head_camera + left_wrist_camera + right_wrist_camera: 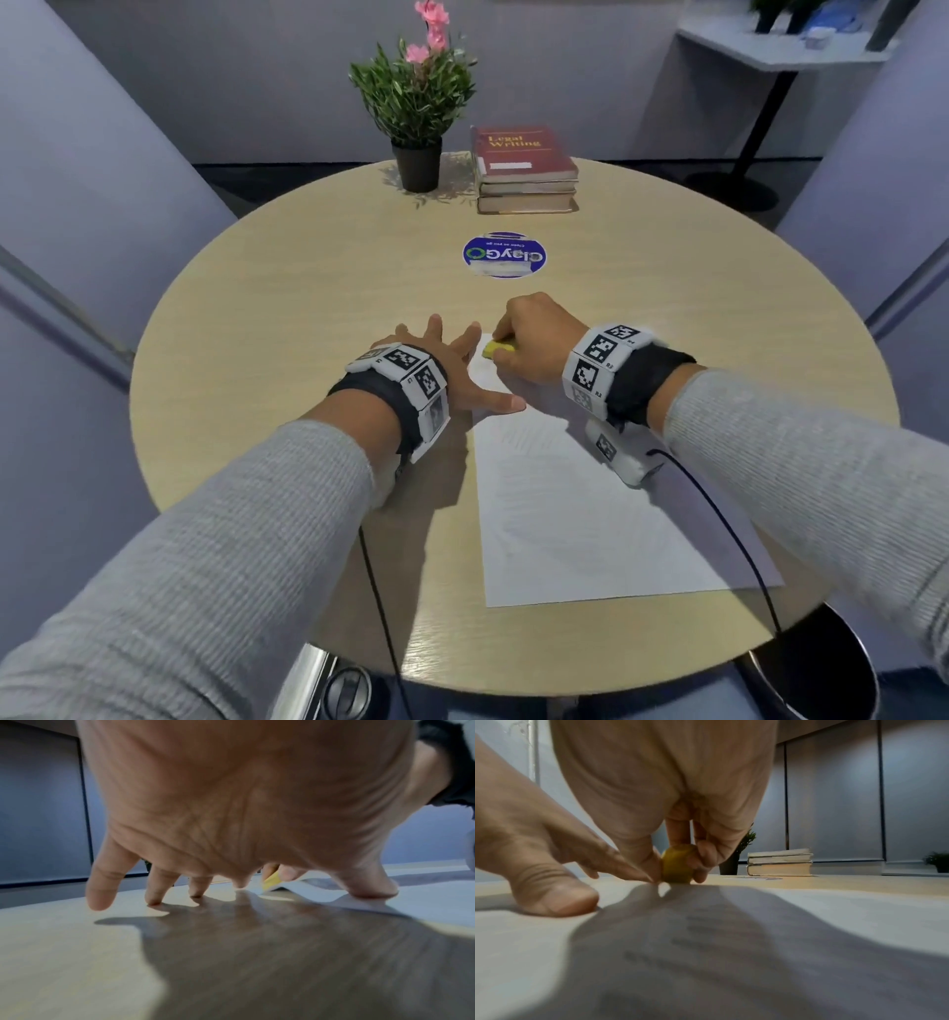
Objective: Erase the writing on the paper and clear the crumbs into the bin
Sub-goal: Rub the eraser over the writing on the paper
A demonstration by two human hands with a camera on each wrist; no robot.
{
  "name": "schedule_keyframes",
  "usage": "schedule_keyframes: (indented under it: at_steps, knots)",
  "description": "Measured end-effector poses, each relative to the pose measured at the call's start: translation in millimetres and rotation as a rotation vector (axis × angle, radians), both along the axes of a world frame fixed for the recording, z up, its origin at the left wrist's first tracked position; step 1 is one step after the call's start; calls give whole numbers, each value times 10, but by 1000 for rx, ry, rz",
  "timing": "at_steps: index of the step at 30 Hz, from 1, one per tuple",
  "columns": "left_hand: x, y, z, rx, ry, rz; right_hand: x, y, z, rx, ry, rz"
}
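Your left hand (452,375) lies spread and flat at the paper's (575,509) far left corner, thumb on the sheet and the other fingertips on the bare surface (287,288) just beside it. That looks like an anchor, so the sheet does not creep or buckle under rubbing. That grip holds nothing; its fingers are straight and splayed.

Your right hand (539,339) has its grip closed round the yellow eraser (499,349), thumb on one side and fingers on the other, with the eraser's lower face down on the paper near its far edge. Holding it low and upright like this probably puts pressure straight into the sheet.

The paper lies towards the near right part of the surface, with faint lines of writing (706,939) across it nearer you, so most erasing seems left. The bin (816,673) stands below the near right edge, handy for sweeping crumbs off that side. I cannot make out any crumbs.
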State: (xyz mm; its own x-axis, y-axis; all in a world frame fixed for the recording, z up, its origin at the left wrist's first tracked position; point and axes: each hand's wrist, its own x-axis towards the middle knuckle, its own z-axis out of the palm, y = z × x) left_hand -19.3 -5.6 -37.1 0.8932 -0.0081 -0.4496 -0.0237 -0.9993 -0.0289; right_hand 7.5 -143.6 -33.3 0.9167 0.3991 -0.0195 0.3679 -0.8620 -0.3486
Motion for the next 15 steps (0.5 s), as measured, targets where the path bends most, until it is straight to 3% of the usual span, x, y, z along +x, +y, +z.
schedule_keyframes:
  at_steps: [15]
  knots:
    - [-96, 42, -37, 18, -22, -60, 121, -3, -16, 26, -7, 2]
